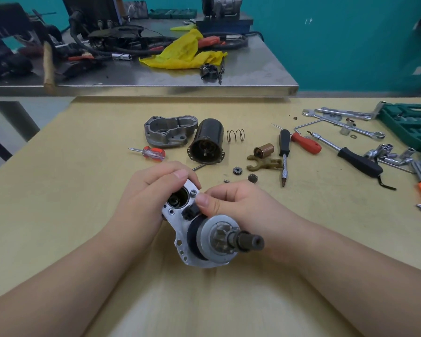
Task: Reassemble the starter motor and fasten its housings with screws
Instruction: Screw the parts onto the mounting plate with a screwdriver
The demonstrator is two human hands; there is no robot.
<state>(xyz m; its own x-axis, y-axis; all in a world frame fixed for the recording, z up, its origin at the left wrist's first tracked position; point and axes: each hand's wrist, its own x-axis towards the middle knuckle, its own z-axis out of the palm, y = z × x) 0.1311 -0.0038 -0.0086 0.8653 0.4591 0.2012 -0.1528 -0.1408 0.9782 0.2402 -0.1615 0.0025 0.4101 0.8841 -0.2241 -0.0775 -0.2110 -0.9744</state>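
Observation:
My left hand (146, 190) grips the top of a silver starter drive housing (182, 234), fingers curled over its upper edge. A pinion shaft (248, 242) sticks out of the housing toward me. My right hand (233, 203) pinches a small screw (193, 192) at the plate's upper hole, thumb beside a black plastic piece (191, 211). On the yellow table behind lie the grey end housing (168, 130), black motor body (206, 142), spring (235, 135), copper plunger (263, 150), tan fork lever (263, 164) and two small gears (238, 170).
A red-handled screwdriver (151, 152) lies left of the motor body. Black and red drivers (284, 147), wrenches (338, 117), sockets and a green socket case (408, 122) crowd the right side. A steel bench (156, 79) with cables and a yellow bag stands behind.

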